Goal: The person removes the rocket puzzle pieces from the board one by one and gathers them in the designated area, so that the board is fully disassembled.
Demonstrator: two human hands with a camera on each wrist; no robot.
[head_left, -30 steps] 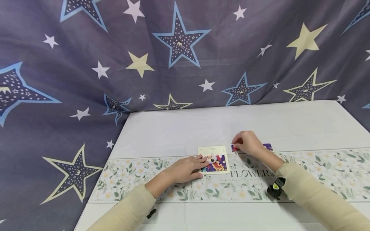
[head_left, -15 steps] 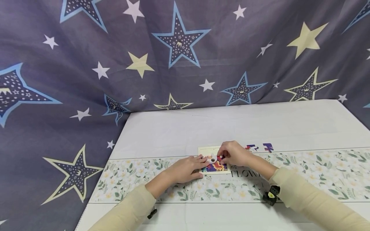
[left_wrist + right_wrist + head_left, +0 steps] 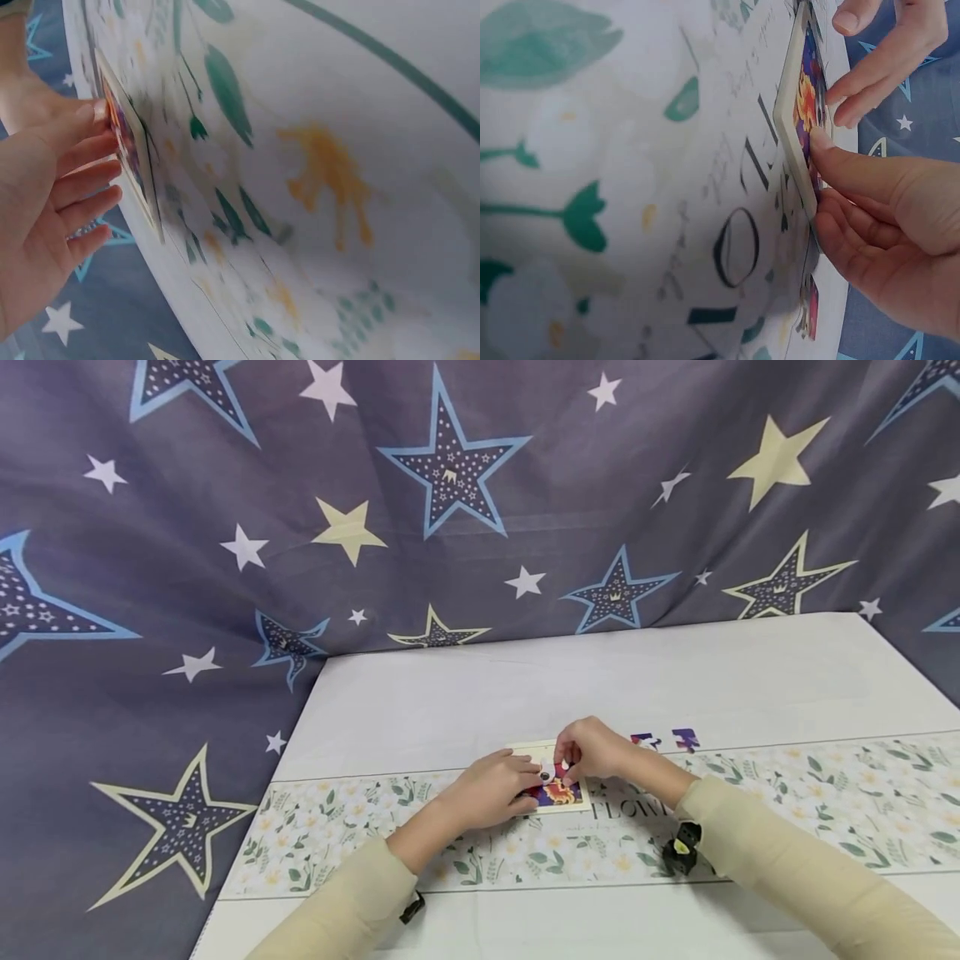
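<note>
In the head view, a small jigsaw puzzle in a cream frame (image 3: 573, 807) lies flat on the tablecloth, its lower part filled with a colourful picture. My left hand (image 3: 491, 789) rests on its left side with fingers nearly straight; they also show extended in the left wrist view. At the upper right of the picture, my right hand (image 3: 596, 752) pinches a red puzzle piece (image 3: 559, 771) between thumb and fingers, low over the frame. In the right wrist view the right thumb (image 3: 847, 166) lies over the picture's edge, and its fingers mostly hide the piece.
Two loose puzzle pieces lie beyond the right wrist: a red, white and purple piece (image 3: 646, 741) and a purple piece (image 3: 685, 740). The white tablecloth (image 3: 450, 702) has a floral band (image 3: 337, 827) with dark lettering. A star-patterned curtain (image 3: 300, 460) stands behind and to the left.
My right hand has carried the red piece leftward from the loose pieces onto the puzzle, uncovering those behind it. The left hand stays on the frame, shifting slightly. The head view has turned a little.
</note>
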